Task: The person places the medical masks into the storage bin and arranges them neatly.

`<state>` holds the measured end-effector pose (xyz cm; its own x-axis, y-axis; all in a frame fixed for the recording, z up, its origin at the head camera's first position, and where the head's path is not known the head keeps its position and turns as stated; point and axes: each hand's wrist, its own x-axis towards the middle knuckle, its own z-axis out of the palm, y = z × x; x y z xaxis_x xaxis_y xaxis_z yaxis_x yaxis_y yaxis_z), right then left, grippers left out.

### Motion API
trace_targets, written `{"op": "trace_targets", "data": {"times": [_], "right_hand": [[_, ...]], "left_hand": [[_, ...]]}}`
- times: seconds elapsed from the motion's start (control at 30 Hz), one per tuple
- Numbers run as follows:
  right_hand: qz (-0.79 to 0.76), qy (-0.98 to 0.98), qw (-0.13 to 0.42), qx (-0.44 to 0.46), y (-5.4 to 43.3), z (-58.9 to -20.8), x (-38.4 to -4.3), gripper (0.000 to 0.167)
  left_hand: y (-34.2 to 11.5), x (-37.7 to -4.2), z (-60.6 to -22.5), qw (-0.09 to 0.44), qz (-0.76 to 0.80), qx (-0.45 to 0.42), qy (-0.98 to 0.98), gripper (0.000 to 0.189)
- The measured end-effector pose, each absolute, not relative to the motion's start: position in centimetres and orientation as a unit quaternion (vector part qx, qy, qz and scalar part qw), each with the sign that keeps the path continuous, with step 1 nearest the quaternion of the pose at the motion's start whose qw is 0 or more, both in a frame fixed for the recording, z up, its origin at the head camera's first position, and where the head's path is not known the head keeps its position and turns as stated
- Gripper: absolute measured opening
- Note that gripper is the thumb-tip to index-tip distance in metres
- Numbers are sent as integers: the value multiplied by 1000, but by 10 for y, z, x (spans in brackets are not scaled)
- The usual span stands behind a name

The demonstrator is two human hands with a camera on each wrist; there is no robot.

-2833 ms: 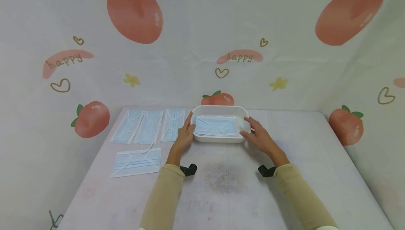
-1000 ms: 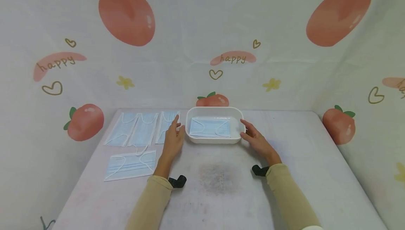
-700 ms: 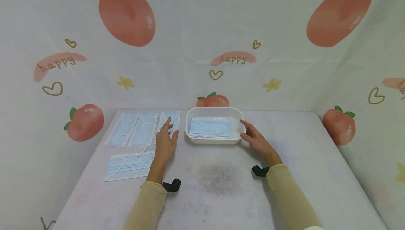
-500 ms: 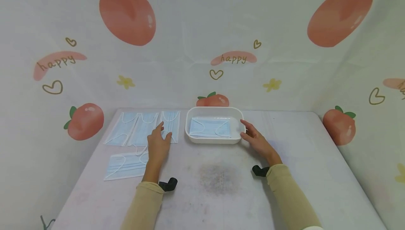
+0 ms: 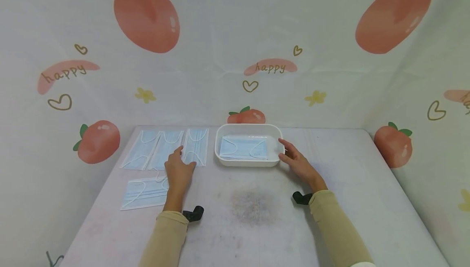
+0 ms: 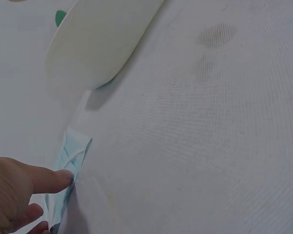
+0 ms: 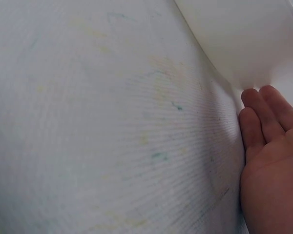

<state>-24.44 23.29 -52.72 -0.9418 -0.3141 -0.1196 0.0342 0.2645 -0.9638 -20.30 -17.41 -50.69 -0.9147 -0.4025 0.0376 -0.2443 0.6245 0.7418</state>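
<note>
Left hand (image 5: 179, 172) spread at face mask (image 5: 196, 146), nine o'clock of tray (image 5: 248, 163); we'd pinch one edge. Right hand (image 5: 300, 165) spread, three o'clock.

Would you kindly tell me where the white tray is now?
In the head view, the white tray stands near the table's back edge, right of a row of three masks, with the right hand at its right end.

Left hand (image 5: 179, 175) off tray (image 5: 247, 163), now at masks (image 5: 196, 144)
</note>
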Motion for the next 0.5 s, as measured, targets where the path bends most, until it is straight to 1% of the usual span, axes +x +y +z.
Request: {"op": "trace_targets", "data": {"times": [0.3,0.5], "right_hand": [[-596,785,143,-87,233,-527,-245,64],[-592,788,150,-85,233,-528,-244,65]], "left_hand": [[-175,-207,-509,97,-412,172,-889,74],[-174,-207,-508,86,-445,178,-873,96]]}}
